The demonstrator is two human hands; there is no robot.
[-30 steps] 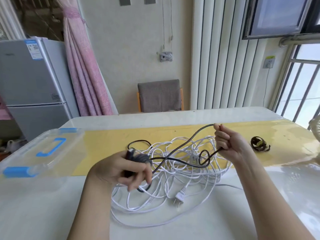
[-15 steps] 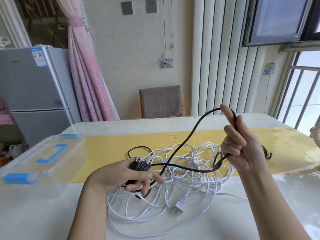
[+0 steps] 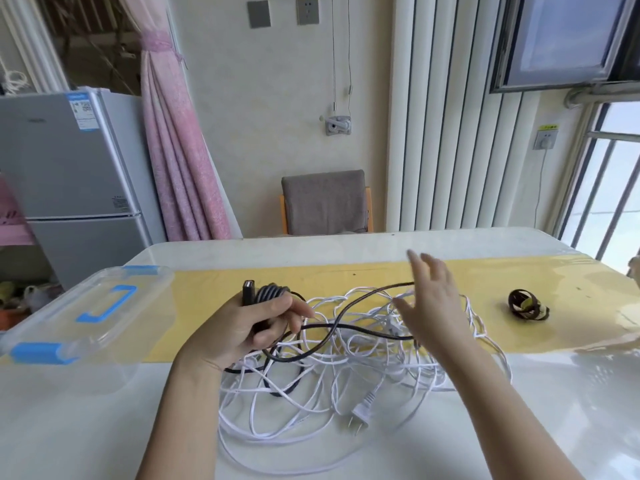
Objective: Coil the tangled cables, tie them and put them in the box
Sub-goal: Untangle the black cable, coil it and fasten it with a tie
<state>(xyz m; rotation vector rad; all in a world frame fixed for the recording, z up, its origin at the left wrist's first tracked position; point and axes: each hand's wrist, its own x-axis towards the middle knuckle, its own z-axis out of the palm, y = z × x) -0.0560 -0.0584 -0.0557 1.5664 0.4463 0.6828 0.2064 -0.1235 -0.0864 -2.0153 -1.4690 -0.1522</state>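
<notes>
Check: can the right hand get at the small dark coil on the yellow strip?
Probably yes: the right hand is open and empty, and the small dark coil lies alone beside it, nothing between.

The room is bright with daylight that enters from the window (image 3: 616, 202) on the right side. The glossy surface (image 3: 571, 410) gives a strong white glare near its right end. Shadows under the cables are soft and weak. The right hand (image 3: 433, 306) is blurred, with smeared fingertips, while the left hand (image 3: 249, 327) and the black cable (image 3: 346, 327) it grips look sharp. At the left edge the fridge (image 3: 69, 168) leans, bent by the wide lens.
</notes>
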